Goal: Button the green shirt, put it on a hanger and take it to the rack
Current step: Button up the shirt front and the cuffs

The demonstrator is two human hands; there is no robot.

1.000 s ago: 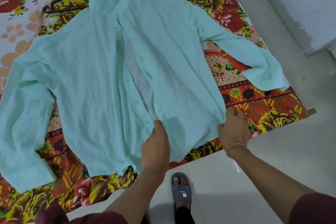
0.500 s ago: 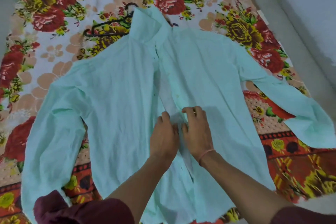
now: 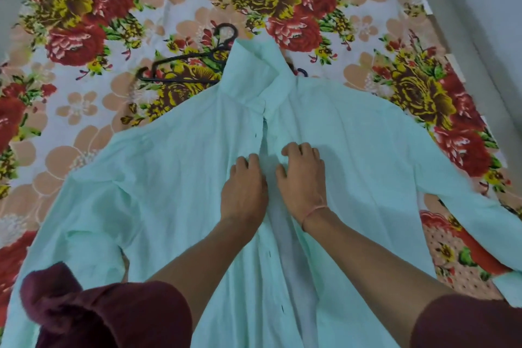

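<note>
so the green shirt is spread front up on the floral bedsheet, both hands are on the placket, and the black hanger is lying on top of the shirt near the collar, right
Not quite. The head view shows the black hanger lying on the floral bedsheet beside the collar, partly tucked under it, not on top of the green shirt. The rest holds: the shirt is spread front up, and the left hand and right hand are on the placket.

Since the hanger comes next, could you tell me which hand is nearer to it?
Left. The left hand rests on the green shirt below and right of the black hanger; the right hand lies farther right, across the placket.
</note>
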